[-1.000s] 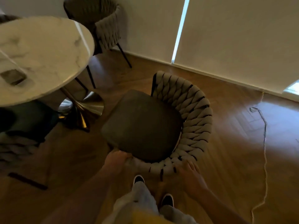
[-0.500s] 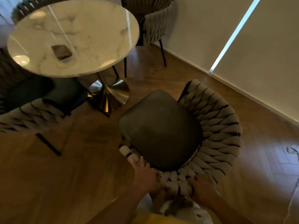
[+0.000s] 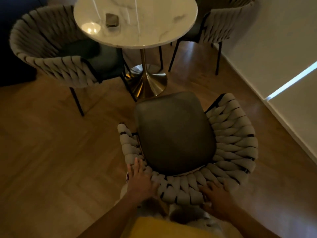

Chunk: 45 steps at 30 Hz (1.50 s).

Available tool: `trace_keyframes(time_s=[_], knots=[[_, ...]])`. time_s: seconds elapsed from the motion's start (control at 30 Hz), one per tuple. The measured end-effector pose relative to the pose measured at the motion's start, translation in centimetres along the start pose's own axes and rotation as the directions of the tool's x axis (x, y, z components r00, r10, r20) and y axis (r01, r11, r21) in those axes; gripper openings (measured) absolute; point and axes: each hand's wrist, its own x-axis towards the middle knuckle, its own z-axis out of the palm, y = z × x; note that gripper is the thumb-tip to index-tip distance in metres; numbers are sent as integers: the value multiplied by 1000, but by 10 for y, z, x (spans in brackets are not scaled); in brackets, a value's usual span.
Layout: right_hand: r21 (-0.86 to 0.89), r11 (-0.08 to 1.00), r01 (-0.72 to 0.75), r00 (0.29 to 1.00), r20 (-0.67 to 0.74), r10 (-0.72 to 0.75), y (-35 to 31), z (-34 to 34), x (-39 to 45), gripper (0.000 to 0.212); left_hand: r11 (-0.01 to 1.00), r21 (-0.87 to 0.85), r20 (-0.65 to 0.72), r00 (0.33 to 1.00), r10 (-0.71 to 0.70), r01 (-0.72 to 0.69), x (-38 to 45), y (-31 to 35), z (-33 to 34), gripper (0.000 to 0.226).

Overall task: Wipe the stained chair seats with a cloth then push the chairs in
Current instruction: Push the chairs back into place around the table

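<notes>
**A:** We note the chair with the grey woven rope backrest and dark padded seat (image 3: 175, 134) in the lower centre of the frame, standing on the wooden floor (image 3: 51, 152) with its seat front close to the gold pedestal of the round white marble table (image 3: 135, 21). It is not yet tucked under the tabletop.

**B:** Handling, in our judgement?

**A:** We judge it moderately heavy and rigid in its frame, since thin black metal legs show on the matching chairs. The rope weave looks soft and thick, so it should give slightly under pressure and offer good purchase. We would push at the top of the curved backrest, one hand to each side of its middle, which is where the hands are.

**B:** And the fingers?

**A:** The left hand (image 3: 139, 182) lies on the left rear of the backrest, fingers straight and slightly spread, pressing rather than gripping. The right hand (image 3: 217, 196) rests on the right rear of the weave, fingers spread flat over the ropes. Neither hand holds a cloth.

**B:** Anything else?

**A:** Two matching chairs stand at upper left (image 3: 51, 45) and upper right (image 3: 223, 23), already close in. A small dark object (image 3: 112, 20) lies on the table; we cannot identify it.
</notes>
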Motion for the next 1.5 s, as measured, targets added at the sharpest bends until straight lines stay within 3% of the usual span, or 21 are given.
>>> trace_keyframes(time_s=[0.1, 0.2, 0.27, 0.4, 0.6, 0.87, 1.07, 1.27, 1.5], knots=[[71, 996, -57, 998, 15, 56, 28, 6, -10, 67, 992, -111, 39, 998, -49, 53, -24, 35, 18, 71], [87, 990, -114, 993, 14, 114, 43, 4, -16, 83, 988, -124, 94, 993, -76, 87, -36, 60, 29, 107], [98, 991, -91, 996, 0, 91, 44, 6, -16, 96, 988, -98, 77, 991, -110, 118, -41, 69, 29, 115], [147, 988, -41, 995, -84, 54, 44, 10, -9, 78, 978, -134, 56, 986, -156, 162, -40, 73, 28, 88], [94, 995, -41, 999, -10, 42, 45, 2, -2, 57, 973, -133, 23, 982, -188, 190, -34, 74, 25, 83], [100, 994, -52, 997, -57, 58, 49, -23, 26, 56, 977, -130, -28, 985, -173, 168, -9, 64, 2, 83], [242, 944, -222, 960, -117, 256, 51, -20, 25, 82, 931, -319, -48, 978, -203, 178, -11, 80, 5, 81], [279, 943, -183, 973, -82, 214, 52, -24, 29, 77, 923, -323, -93, 963, -252, 210, -12, 99, 7, 67], [241, 955, -173, 981, -47, 189, 54, -30, 35, 70, 921, -308, -55, 962, -268, 239, -5, 101, 2, 57]])
